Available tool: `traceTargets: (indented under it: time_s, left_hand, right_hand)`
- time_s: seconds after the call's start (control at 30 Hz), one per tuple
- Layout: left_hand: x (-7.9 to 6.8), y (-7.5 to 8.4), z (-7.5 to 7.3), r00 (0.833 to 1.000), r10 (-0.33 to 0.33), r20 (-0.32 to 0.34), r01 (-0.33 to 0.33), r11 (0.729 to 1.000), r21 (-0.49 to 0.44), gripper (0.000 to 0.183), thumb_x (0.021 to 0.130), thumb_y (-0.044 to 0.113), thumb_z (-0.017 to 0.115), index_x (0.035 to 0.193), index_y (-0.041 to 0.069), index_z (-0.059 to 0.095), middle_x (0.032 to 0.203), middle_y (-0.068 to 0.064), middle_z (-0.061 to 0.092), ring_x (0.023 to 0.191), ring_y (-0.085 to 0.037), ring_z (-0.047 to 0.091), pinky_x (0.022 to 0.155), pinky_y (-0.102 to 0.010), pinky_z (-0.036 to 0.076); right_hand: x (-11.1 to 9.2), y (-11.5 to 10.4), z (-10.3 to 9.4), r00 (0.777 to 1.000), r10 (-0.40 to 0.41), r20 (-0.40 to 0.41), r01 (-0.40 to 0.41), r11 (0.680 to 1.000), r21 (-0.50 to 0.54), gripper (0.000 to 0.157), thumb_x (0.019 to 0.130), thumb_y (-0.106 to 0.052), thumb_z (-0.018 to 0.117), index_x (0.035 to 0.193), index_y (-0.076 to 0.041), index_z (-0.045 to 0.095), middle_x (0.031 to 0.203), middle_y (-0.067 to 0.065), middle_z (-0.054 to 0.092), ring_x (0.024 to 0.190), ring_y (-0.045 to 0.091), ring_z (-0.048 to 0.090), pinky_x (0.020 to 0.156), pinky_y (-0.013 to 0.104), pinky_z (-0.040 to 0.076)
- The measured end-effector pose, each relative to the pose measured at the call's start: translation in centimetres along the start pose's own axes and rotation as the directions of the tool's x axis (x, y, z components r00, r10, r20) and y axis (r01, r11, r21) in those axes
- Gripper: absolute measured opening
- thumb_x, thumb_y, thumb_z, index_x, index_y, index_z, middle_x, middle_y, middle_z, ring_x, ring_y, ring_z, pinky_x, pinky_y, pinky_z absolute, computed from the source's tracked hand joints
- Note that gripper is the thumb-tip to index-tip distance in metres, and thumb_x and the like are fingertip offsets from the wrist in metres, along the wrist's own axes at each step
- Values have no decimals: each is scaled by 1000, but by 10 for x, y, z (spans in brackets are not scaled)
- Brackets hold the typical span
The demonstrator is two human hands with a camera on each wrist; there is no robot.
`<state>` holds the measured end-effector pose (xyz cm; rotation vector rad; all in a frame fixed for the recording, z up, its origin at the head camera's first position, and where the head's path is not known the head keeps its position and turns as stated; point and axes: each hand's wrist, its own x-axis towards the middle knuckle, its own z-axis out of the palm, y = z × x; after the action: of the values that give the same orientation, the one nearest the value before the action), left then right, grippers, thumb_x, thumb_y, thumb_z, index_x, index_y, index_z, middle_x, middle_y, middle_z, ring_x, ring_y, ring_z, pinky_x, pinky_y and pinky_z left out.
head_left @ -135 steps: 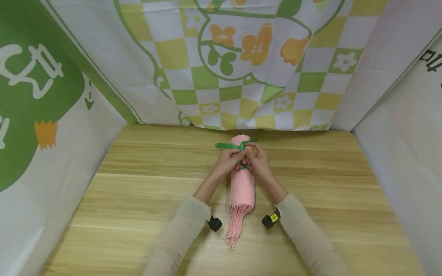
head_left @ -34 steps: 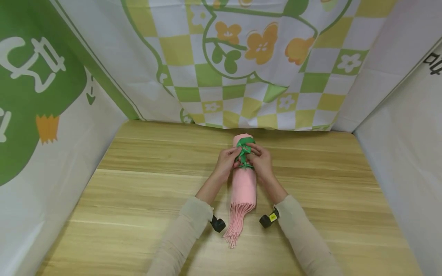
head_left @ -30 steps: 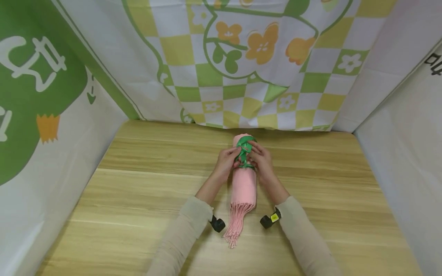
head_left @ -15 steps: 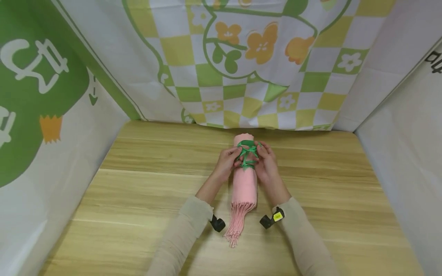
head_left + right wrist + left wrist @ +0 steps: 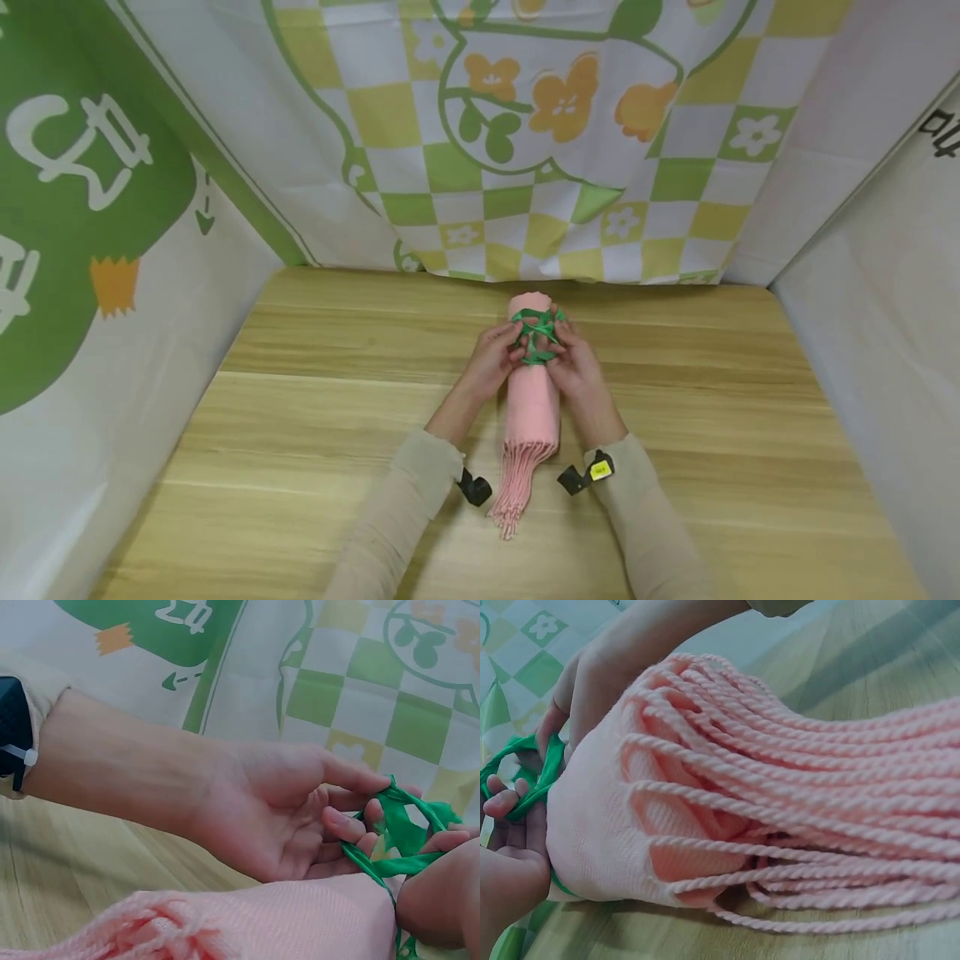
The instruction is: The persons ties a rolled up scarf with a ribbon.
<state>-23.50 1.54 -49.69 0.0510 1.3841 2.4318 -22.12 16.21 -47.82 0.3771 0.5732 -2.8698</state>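
A rolled pink scarf (image 5: 532, 404) lies lengthwise on the table, its twisted fringe (image 5: 513, 492) pointing toward me. Green ribbon (image 5: 537, 327) goes round its far half, with loops standing up from the roll. At the scarf's left side my left hand (image 5: 489, 360) pinches a ribbon loop between thumb and fingers. My right hand (image 5: 581, 367) pinches the ribbon on the other side. In the right wrist view, the left hand (image 5: 277, 810) has the ribbon (image 5: 405, 825) at its thumb tip and fingers. The knot is partly hidden by fingers.
The wooden table (image 5: 337, 417) ends at a hanging checked cloth (image 5: 517, 200) just beyond the scarf. Printed walls stand at left and right. A black wrist camera (image 5: 474, 487) sits at the left wrist, another camera (image 5: 588, 473) at the right.
Earlier the ribbon's tail stretched out to the left; now loops lie between the hands. Over the last second my right hand has shifted right, drawing the ribbon wider. The left stays nearly still.
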Motion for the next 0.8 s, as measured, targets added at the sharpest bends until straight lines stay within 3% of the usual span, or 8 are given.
traceTargets:
  time_s: [0.13,0.17,0.37,0.47,0.53,0.63,0.8]
  left_hand:
    - [0,-1,-1,1000,7,30,-7,1000,13,27,105,14,50,94,16,75,71,2,58,54,-5,39,61,-18,50]
    - [0,-1,-1,999,8,35,-9,1000,15,26,104,14,50,95,15,74,71,1,58,54,-5,40,61,-18,50]
    - [-1,-2,-3,998,26,57,-28,999,22,25,105,16,51,95,17,75,71,3,58,57,-4,41,59,-16,44]
    - [-1,-2,-2,998,30,47,-31,999,12,27,105,16,51,94,19,76,72,2,57,58,-4,41,56,-15,38]
    - [-1,-2,-2,999,24,33,-24,1000,0,26,104,15,51,96,17,75,73,2,56,57,-4,40,56,-15,38]
    - [-1,-2,-3,1000,11,5,-11,1000,-25,22,104,13,52,105,8,73,73,1,55,56,-3,40,57,-15,42]
    - [0,-3,-3,1000,3,-4,-3,1000,-29,29,104,11,50,123,-9,61,73,0,54,54,-3,40,58,-17,48]
  right_hand:
    - [1,0,-2,997,-73,33,73,997,10,29,105,0,35,127,-16,45,122,-6,62,78,5,60,44,7,33]
    - [1,0,-2,996,-75,41,74,997,18,28,105,0,35,126,-15,47,121,-5,62,74,5,59,45,7,33]
    - [1,2,-8,979,-44,198,20,992,121,30,106,-2,32,105,-1,62,92,7,68,61,7,56,54,11,44]
    - [0,3,-10,961,-46,272,9,991,135,33,106,-2,29,101,1,61,91,10,66,65,9,56,60,13,45]
    - [-1,4,-11,961,-50,274,13,991,134,31,106,-1,29,102,0,60,92,9,65,70,10,57,61,13,45]
    - [-2,4,-10,975,-49,215,16,988,154,25,105,0,34,99,-2,59,90,7,62,76,12,57,58,11,44]
    - [-1,4,-9,992,-51,118,33,989,143,28,106,-2,33,86,-7,52,84,5,61,71,10,58,49,9,38]
